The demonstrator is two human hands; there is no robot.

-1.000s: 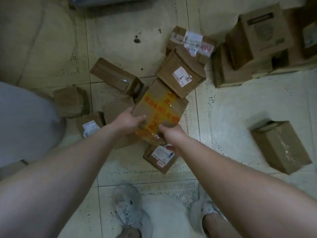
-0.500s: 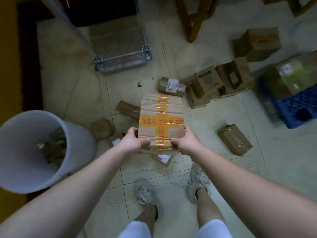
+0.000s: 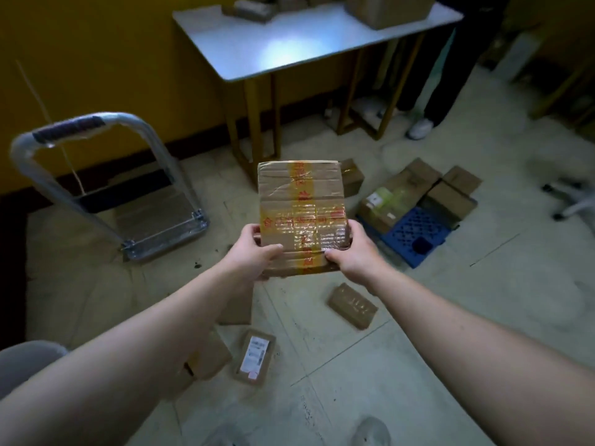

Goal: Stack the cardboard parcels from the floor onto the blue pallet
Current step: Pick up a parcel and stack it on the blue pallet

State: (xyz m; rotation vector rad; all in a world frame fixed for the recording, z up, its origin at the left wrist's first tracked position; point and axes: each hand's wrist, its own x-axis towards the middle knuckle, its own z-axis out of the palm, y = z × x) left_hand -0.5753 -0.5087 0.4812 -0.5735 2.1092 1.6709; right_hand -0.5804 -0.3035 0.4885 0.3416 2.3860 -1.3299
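A cardboard parcel [image 3: 302,207] crossed with yellow tape and red print is held up in front of me at chest height. My left hand [image 3: 254,255] grips its lower left edge and my right hand [image 3: 351,252] grips its lower right edge. The blue pallet [image 3: 415,236] lies on the floor to the right beyond the parcel, with several cardboard boxes [image 3: 450,191] on and around its far side. More parcels lie on the floor below my arms: a labelled flat one [image 3: 254,357], a brown one [image 3: 352,305] and another [image 3: 209,358].
A folding hand trolley [image 3: 96,175] stands at the left by the yellow wall. A white table [image 3: 289,43] with boxes on it is ahead. A person's legs [image 3: 428,91] stand behind it. A grey bin [image 3: 22,362] is at my lower left. A chair base [image 3: 570,197] sits far right.
I lifted the taped parcel off the floor pile and raised it. My view swung up from the floor toward the table and the pallet.
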